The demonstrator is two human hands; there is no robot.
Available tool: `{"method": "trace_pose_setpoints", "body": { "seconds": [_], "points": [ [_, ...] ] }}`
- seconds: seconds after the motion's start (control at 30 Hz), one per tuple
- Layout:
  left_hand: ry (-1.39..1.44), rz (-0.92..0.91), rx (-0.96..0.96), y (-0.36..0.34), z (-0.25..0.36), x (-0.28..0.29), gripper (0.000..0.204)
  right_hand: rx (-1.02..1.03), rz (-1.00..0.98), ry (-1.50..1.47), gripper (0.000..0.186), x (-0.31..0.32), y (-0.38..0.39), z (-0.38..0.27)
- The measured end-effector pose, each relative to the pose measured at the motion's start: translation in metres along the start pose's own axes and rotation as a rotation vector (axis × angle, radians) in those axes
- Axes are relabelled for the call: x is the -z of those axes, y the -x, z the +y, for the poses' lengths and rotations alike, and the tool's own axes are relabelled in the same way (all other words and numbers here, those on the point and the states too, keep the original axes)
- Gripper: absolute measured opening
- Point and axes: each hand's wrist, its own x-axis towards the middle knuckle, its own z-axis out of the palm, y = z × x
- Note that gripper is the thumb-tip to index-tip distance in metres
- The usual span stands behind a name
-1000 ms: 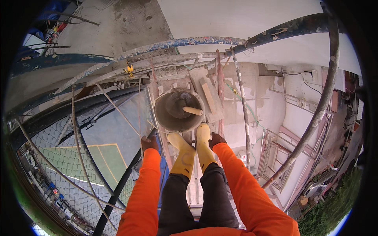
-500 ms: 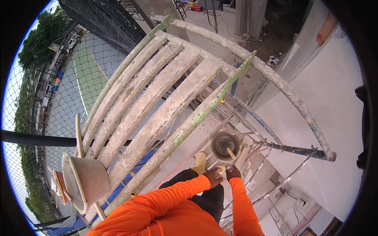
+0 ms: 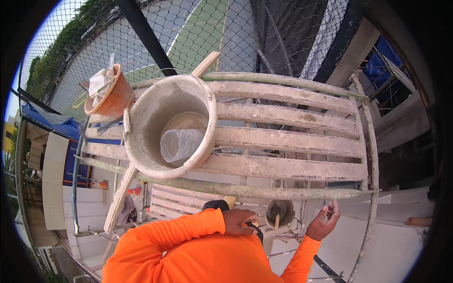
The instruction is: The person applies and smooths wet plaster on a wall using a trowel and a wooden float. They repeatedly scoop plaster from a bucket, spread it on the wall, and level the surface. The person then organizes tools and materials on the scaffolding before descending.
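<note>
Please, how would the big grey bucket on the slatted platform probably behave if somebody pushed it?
The bucket is probably fairly heavy, being wide and thick-rimmed, with what looks like liquid inside, which may slosh. The clear, rounded container inside could shift or roll, as nothing visible fastens it.

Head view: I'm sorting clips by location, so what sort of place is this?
Likely a construction site: a grimy slatted scaffold platform, a large round grey bucket and a smaller round orange bucket.

Bucket [image 3: 144,118] on platform [image 3: 288,140] | container [image 3: 181,146] inside it | second bucket [image 3: 118,99] left | third bucket [image 3: 289,218] below platform
</note>
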Motion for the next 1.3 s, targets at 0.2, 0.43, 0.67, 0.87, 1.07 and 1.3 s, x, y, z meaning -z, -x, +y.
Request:
{"method": "trace_pose_setpoints", "body": {
  "seconds": [0.2,0.43,0.67,0.87,1.07,1.3],
  "points": [
    [0.023,0.321,-0.089,0.139,-0.009,0.055,0.045,0.277,-0.505,-0.413,0.033,-0.138,-0.014,-0.183],
    [0.611,0.825,0.029,0.283,-0.018,0.087,0.059,0.645,-0.63,-0.376,0.035,-0.251,-0.073,-0.322],
    [0.719,1.409,-0.216,0.208,0.011,0.119,0.093,0.896,-1.008,0.277,0.063,-0.401,-0.089,-0.445],
    [0.894,1.363,-0.326,0.195,-0.011,0.12,0.09,0.832,-0.774,-0.205,0.037,-0.356,-0.095,-0.458],
    [0.907,1.238,-0.377,0.207,-0.031,0.161,0.05,0.895,-0.672,-0.305,0.023,-0.235,-0.112,-0.458],
    [0.684,0.832,-0.098,0.19,0.049,0.186,0.058,0.974,-0.15,-0.473,0.007,-0.073,-0.146,-0.445]
  ]
}}
